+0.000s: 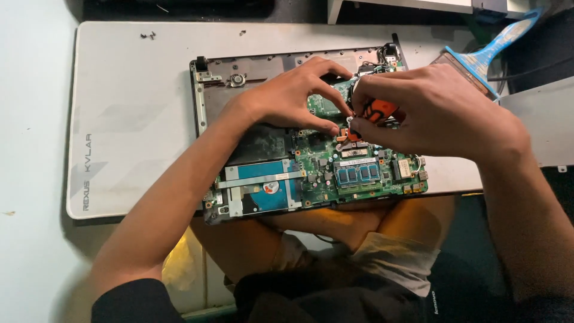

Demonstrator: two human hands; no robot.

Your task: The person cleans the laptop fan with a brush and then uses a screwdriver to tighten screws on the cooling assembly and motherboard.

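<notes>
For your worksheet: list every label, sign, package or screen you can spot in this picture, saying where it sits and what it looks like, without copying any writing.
Hard drive label: lower left of the opened laptop, rectangular, blue and white with a small round mark.
Mat lettering: grey print running along the left edge of the white work mat.
Memory module stickers: small blue rectangles on the green circuit board.
No screens or packages.

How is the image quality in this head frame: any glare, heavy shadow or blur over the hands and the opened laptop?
Head view: even overhead light, no strong glare on the pale grey desk mat; the green laptop circuit board is sharp; the left hand and right hand are slightly soft, shading the orange-and-black tool handle pinched between them; the lap below is dark, with a warm yellow glow; the blue-handled brush looks mildly stretched.
</notes>
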